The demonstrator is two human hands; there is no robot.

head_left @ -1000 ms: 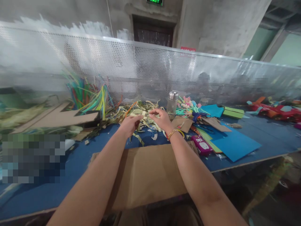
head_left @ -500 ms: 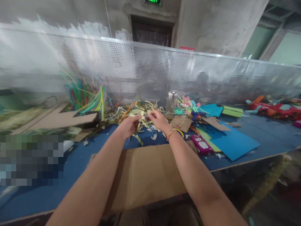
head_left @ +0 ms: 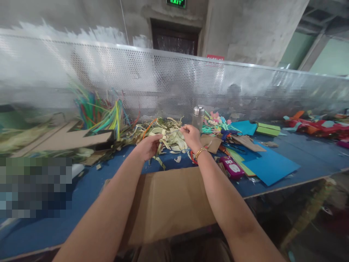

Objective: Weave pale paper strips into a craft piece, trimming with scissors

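My left hand is closed in a pinch on a pale plant-fibre strip, which sticks up past the thumb and has a folded or knotted look. To its right, my right hand has thumb and forefinger pressed together on a thin strand that runs toward the left hand. That strand is too fine to make out fully. Behind and below both hands lies a tangled heap of pale and green strips. A flat brown cardboard sheet lies under my forearms.
A lidded bottle stands just behind my right hand. Rightward are scissors, a purple box and blue paper. Cut cardboard and coloured pipe cleaners are at left. A perforated metal screen borders the blue table.
My right hand has moved right, away from my left hand, opening a gap with the thin strand across it. The left hand stays almost in place.
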